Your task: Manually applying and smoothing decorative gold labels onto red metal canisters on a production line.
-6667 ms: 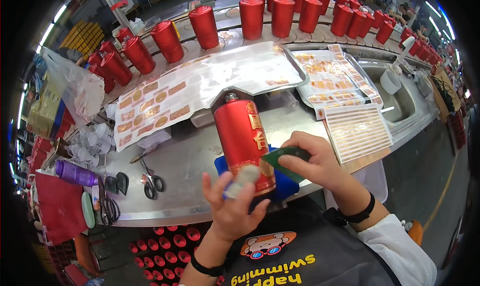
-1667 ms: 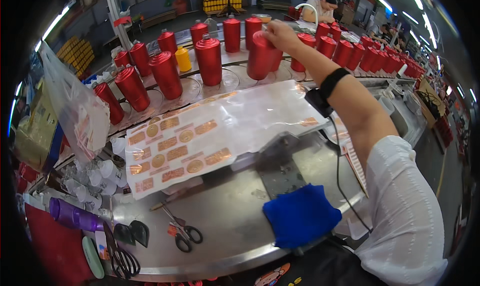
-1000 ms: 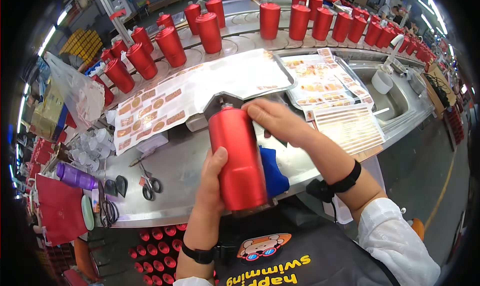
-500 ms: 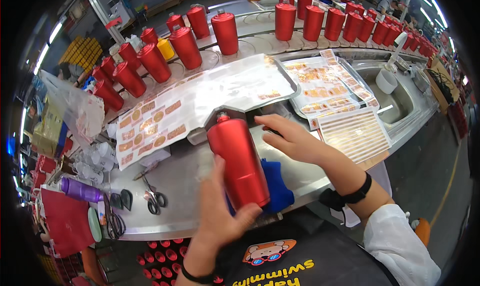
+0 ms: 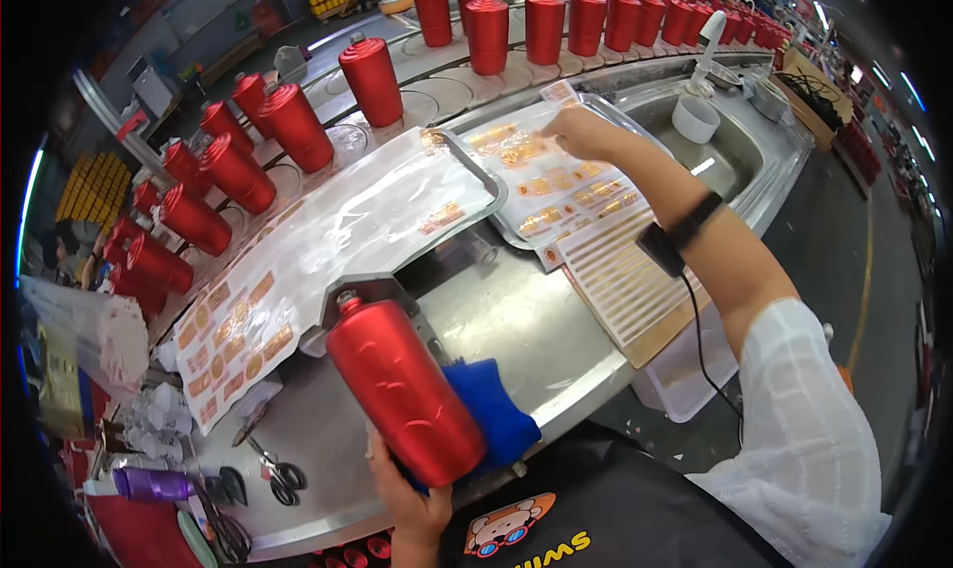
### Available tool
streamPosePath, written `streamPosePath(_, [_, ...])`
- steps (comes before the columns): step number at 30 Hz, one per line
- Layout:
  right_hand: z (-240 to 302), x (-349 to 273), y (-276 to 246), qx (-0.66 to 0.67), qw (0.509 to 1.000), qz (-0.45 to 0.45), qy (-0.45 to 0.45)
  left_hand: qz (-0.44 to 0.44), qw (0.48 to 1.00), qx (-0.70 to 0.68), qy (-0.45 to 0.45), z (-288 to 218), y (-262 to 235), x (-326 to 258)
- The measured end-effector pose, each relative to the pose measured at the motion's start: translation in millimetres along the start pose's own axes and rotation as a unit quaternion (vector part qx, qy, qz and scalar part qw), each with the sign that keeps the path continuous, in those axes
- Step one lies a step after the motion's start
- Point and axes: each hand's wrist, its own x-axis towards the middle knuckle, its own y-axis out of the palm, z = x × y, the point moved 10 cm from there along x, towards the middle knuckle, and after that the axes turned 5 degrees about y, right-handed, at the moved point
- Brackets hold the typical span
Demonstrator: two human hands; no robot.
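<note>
A red metal bottle (image 5: 402, 389) lies tilted at the front of the steel table, its neck against a metal rest (image 5: 369, 286). My left hand (image 5: 402, 494) grips its lower end from the left and below; some fingers are hidden behind it. Under the bottle's right side is a blue cloth (image 5: 496, 411). My right hand (image 5: 584, 133) reaches far out over sheets of gold decals (image 5: 581, 191), its fingers bent together at their upper part. Whether a decal is between those fingertips is too small to see.
Red bottles (image 5: 372, 79) stand along a curved conveyor behind. A large decal sheet (image 5: 328, 240) covers the table's left middle. Scissors (image 5: 285, 481) and a purple bottle (image 5: 154, 485) lie at the near left. A sink (image 5: 730, 161) and a striped sheet (image 5: 635, 280) are at the right.
My right hand has moved from beside the bottle away to the decal sheets, its fingers drawing together. My left hand now supports the bottle low down. The whole view has shifted.
</note>
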Motion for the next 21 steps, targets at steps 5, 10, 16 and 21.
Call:
streamPosePath(5, [-11.7,80.4,39.0,-0.090,0.995,0.036,0.006,0.006,0.999,-0.021,-0.036,9.8,0.1,-0.9])
streamPosePath(10, [-4.6,104.9,52.7,-0.152,0.983,0.055,0.085,0.011,0.999,0.016,-0.043,9.8,-3.1,-6.8])
streamPosePath(16, [-8.4,114.3,42.1,-0.120,0.989,0.022,0.082,0.008,0.996,-0.041,-0.082,7.6,-3.7,-4.2])
streamPosePath(21, [-32.3,129.5,45.4,-0.085,0.996,-0.027,0.015,0.033,0.998,-0.021,-0.046,2.5,-1.6,1.4])
